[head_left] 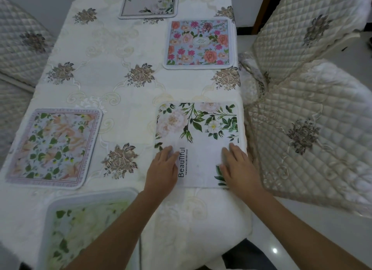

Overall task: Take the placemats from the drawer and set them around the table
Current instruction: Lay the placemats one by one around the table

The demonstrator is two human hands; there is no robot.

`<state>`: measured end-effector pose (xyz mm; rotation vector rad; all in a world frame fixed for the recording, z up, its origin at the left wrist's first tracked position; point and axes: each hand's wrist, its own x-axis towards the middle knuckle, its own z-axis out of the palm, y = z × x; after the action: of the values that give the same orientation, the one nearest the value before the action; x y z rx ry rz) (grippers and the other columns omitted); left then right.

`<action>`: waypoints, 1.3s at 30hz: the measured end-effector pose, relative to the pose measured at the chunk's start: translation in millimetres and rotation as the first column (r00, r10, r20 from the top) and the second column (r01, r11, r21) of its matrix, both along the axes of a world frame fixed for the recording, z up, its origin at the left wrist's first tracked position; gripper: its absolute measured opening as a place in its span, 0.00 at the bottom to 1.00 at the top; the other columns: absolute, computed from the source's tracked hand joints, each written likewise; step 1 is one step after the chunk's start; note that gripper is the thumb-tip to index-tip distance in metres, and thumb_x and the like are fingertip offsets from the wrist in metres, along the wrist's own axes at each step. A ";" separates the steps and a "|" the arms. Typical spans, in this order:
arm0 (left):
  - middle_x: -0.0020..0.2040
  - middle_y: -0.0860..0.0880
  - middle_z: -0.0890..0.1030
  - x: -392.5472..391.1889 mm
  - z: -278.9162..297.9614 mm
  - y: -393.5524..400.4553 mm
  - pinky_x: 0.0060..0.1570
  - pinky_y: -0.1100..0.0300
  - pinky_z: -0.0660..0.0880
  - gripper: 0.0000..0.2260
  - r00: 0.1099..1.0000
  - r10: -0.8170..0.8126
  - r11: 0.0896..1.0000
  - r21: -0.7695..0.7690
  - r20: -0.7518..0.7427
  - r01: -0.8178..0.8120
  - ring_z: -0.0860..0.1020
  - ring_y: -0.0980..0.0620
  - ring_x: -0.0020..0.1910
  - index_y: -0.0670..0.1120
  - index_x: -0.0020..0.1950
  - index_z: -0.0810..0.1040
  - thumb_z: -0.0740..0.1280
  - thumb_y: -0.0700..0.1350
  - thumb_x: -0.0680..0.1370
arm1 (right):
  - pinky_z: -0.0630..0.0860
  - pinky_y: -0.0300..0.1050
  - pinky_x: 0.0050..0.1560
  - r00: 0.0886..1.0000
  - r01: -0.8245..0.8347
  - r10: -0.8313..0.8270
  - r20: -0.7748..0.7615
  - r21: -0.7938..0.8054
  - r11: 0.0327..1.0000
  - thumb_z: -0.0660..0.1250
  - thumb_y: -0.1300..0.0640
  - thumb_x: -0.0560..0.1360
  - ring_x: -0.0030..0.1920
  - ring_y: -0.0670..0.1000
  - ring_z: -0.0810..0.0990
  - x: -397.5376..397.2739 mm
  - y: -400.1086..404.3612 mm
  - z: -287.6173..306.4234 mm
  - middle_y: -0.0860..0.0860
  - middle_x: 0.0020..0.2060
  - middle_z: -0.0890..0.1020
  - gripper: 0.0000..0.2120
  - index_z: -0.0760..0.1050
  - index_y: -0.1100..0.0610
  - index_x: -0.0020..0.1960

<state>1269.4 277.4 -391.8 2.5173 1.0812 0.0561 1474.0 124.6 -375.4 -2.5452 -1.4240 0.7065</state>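
Observation:
A white floral placemat [198,128] printed "Beautiful" lies flat at the table's near right side. My left hand [163,169] rests on its near left part with straight fingers. My right hand [238,167] presses its near right part, fingers flat. Three other placemats lie on the table: a pale green and orange one [54,147] at the left, a blue one with pink roses [199,42] at the far right, and a grey floral one [149,2] at the far end. A translucent plastic drawer [58,205] at the near left holds another green floral mat [86,233].
The table wears a cream embroidered cloth [112,72]. Quilted chairs stand close on the right [314,128], at the far right [310,28] and along the left side [20,44]. A glossy white floor [302,239] shows at the near right.

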 end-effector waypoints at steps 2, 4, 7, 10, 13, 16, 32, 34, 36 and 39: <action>0.70 0.41 0.72 -10.3 -0.2 -12.5 0.64 0.46 0.74 0.19 1.000 0.015 1.000 -0.012 0.005 -0.015 0.70 0.42 0.69 0.44 0.69 0.75 0.61 0.40 0.78 | 0.56 0.50 0.74 1.000 0.011 -0.011 0.002 0.023 1.000 0.55 0.50 0.82 0.77 0.56 0.55 -11.9 -14.2 0.7 0.56 0.78 0.57 0.24 0.60 0.56 0.77; 0.70 0.41 0.72 -20.4 -1.4 -25.6 0.64 0.47 0.74 0.18 0.999 0.030 0.999 -0.018 0.010 -0.030 0.70 0.42 0.69 0.43 0.68 0.75 0.62 0.39 0.78 | 0.59 0.51 0.73 0.999 0.033 -0.034 0.007 0.051 0.998 0.58 0.53 0.82 0.76 0.56 0.59 -21.0 -26.2 -0.3 0.56 0.76 0.61 0.23 0.63 0.56 0.75; 0.70 0.41 0.73 -33.7 -1.5 -44.1 0.63 0.48 0.75 0.18 0.999 0.046 0.999 -0.028 0.024 -0.045 0.71 0.42 0.68 0.42 0.67 0.76 0.62 0.38 0.78 | 0.63 0.52 0.72 0.999 0.047 -0.049 0.022 0.063 0.997 0.59 0.53 0.81 0.75 0.56 0.62 -31.4 -42.8 -1.5 0.55 0.76 0.62 0.23 0.64 0.56 0.75; 0.70 0.41 0.72 -45.0 -0.3 -60.2 0.63 0.48 0.75 0.18 0.998 0.058 0.998 -0.027 0.021 -0.058 0.71 0.42 0.68 0.42 0.68 0.76 0.60 0.39 0.78 | 0.62 0.52 0.72 0.998 0.049 -0.050 0.022 0.066 0.997 0.50 0.48 0.79 0.74 0.56 0.63 -41.6 -59.3 -0.1 0.56 0.75 0.63 0.26 0.65 0.56 0.75; 0.71 0.40 0.71 -50.8 1.1 -70.6 0.65 0.48 0.73 0.20 0.999 0.043 0.999 -0.031 -0.003 -0.043 0.69 0.42 0.69 0.42 0.69 0.74 0.64 0.38 0.77 | 0.62 0.53 0.73 0.999 0.038 -0.039 0.015 0.061 0.997 0.46 0.47 0.78 0.75 0.56 0.62 -48.9 -71.4 -0.7 0.56 0.76 0.63 0.29 0.64 0.56 0.75; 0.69 0.40 0.72 -48.4 4.1 -70.8 0.63 0.47 0.74 0.18 0.998 0.058 0.998 -0.032 0.002 -0.058 0.71 0.41 0.68 0.41 0.67 0.76 0.62 0.40 0.78 | 0.58 0.53 0.75 0.999 0.039 -0.039 0.008 0.029 0.999 0.54 0.54 0.80 0.76 0.57 0.59 -50.2 -69.9 1.1 0.57 0.76 0.61 0.24 0.62 0.57 0.76; 0.68 0.40 0.74 -11.9 13.6 -90.6 0.64 0.47 0.74 0.23 0.991 -0.129 0.991 -0.027 -0.029 0.128 0.73 0.41 0.66 0.46 0.65 0.77 0.52 0.47 0.75 | 0.56 0.53 0.75 0.979 -0.196 0.201 -0.034 0.118 0.973 0.60 0.57 0.78 0.75 0.56 0.61 -79.7 -36.6 -9.9 0.53 0.76 0.63 0.25 0.66 0.54 0.74; 0.66 0.41 0.75 -13.1 16.3 -85.6 0.57 0.48 0.78 0.21 0.988 -0.151 0.988 -0.020 -0.031 0.151 0.74 0.42 0.64 0.45 0.62 0.79 0.53 0.47 0.75 | 0.59 0.54 0.73 0.976 -0.212 0.217 -0.015 0.151 0.965 0.65 0.60 0.75 0.73 0.57 0.66 -75.4 -38.5 -11.2 0.54 0.74 0.67 0.26 0.69 0.54 0.72; 0.66 0.42 0.76 -16.1 17.3 -82.2 0.54 0.48 0.79 0.19 0.987 -0.158 0.987 -0.017 -0.038 0.157 0.75 0.42 0.64 0.45 0.61 0.80 0.56 0.45 0.75 | 0.57 0.53 0.73 0.973 -0.226 0.230 -0.006 0.157 0.961 0.67 0.61 0.73 0.73 0.56 0.67 -71.8 -41.4 -11.5 0.54 0.73 0.68 0.27 0.70 0.55 0.72; 0.65 0.41 0.76 -24.1 14.2 -78.2 0.55 0.48 0.78 0.16 0.991 -0.124 0.992 -0.014 -0.041 0.124 0.74 0.43 0.64 0.45 0.60 0.80 0.64 0.41 0.73 | 0.53 0.51 0.75 0.977 -0.212 0.214 0.001 0.156 0.965 0.66 0.61 0.74 0.74 0.55 0.65 -63.8 -50.2 -11.9 0.54 0.74 0.67 0.26 0.69 0.55 0.72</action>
<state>1245.4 199.2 -377.6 2.5797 0.9357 -0.0380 1410.2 74.4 -387.3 -2.2877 -1.6942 0.6159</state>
